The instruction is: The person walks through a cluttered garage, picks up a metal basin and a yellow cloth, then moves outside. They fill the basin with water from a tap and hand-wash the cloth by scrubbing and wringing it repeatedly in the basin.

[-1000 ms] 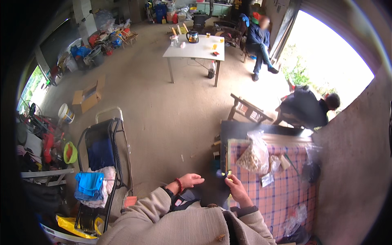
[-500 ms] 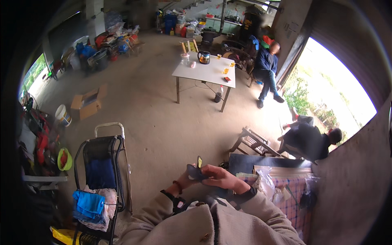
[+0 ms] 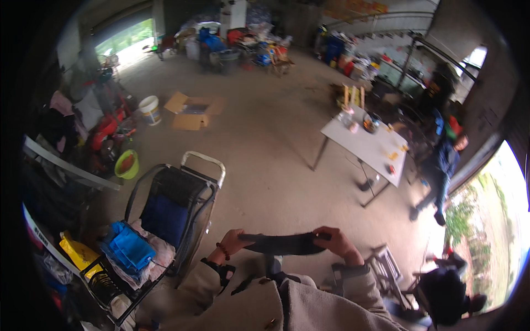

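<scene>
Stretched between my hands in front of my chest is a dark, slightly curved strip (image 3: 285,245); its kind I cannot make out. My left hand (image 3: 233,243), with a beaded bracelet at the wrist, is closed on the strip's left end. The other end is gripped by my right hand (image 3: 337,243). Left of my hands stands a black-framed folding chair (image 3: 175,190) with a dark seat back. Folded blue cloth (image 3: 131,246) lies on it over pale, crumpled fabric (image 3: 160,251).
A white table (image 3: 361,144) bearing a pot and cups stands ahead right, with a seated person (image 3: 441,165) beyond. Another person (image 3: 444,292) is at the lower right by a wooden chair (image 3: 386,270). An open carton (image 3: 190,113), a white bucket (image 3: 149,109) and a green basin (image 3: 127,164) are left.
My hands have moved apart, and the dark piece, earlier bunched between them, is now drawn out lengthwise. The view has swung left, shifting the table and people rightward.
</scene>
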The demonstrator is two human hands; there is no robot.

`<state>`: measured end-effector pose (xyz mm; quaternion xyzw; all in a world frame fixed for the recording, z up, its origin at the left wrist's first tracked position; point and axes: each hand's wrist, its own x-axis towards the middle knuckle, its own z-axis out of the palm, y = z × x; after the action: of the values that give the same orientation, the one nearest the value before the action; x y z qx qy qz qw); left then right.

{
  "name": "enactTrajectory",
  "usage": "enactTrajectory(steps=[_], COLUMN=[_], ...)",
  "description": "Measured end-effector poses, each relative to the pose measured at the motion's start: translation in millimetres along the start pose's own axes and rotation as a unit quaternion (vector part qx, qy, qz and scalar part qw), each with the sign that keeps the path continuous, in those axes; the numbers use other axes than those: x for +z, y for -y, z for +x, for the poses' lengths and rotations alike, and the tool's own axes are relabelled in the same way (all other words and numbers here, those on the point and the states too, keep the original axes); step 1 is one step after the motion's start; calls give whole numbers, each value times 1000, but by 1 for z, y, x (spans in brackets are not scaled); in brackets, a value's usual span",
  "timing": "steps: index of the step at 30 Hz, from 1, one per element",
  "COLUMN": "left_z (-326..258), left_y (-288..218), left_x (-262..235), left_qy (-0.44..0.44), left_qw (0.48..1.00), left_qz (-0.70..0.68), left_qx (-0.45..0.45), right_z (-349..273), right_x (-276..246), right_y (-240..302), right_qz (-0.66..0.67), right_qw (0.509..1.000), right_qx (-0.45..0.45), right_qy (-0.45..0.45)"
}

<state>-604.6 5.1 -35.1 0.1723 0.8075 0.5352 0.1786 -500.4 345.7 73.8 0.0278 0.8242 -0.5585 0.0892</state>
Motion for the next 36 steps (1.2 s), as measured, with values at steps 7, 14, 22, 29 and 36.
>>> enactTrajectory(steps=[7, 14, 22, 29, 36], left_z=[153, 311, 450, 552, 651], left_y=[-57, -153, -56, 19, 48], left_x=[-80, -164, -200, -261, -314], left_qy=[-17, -207, -123, -180, -168], left_qw=[990, 961, 972, 974, 970], left_qz=[130, 71, 151, 124, 173], left_qx=[-57, 168, 131, 67, 38], right_z=[191, 367, 517, 606, 715], right_x=[-75, -149, -139, -137, -134], right_y=[13, 91, 51, 34, 45], right_qz=[-97, -12, -162, -143, -102], right_qw=[991, 915, 942, 977, 985], right_qx=[-73, -306, -274, -129, -87], right_qy=[55, -264, -108, -90, -109])
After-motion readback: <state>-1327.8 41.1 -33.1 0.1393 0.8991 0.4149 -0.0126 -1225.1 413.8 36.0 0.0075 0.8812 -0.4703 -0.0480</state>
